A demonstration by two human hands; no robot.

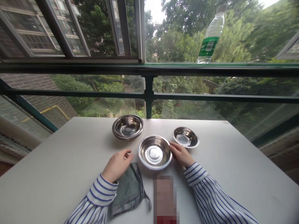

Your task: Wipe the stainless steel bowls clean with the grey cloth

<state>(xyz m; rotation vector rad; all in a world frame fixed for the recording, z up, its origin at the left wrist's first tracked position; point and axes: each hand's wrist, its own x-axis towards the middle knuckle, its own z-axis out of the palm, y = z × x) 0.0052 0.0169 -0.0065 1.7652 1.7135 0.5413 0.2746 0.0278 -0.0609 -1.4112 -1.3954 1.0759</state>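
Metal bowl (155,152) stands upright on the broad white counter (58,174), toward its far side and between the two hands. A grey-green cloth (128,193) lies near left of it; far left sits a stack of bowls (128,128), nested, and far right, just beside it, a smaller bowl (186,137). Next in scale, the hands are well apart. The left hand (118,165) hangs above the cloth's far end, its fingers loosely curled on nothing visible; whether it touches the cloth I cannot tell. The right hand (181,154) has its fingertips on the bowl's right rim. The step in hand looks like steadying or placing that bowl. Any move from here calls for an even grip on the rim, with room kept from the smaller bowl.
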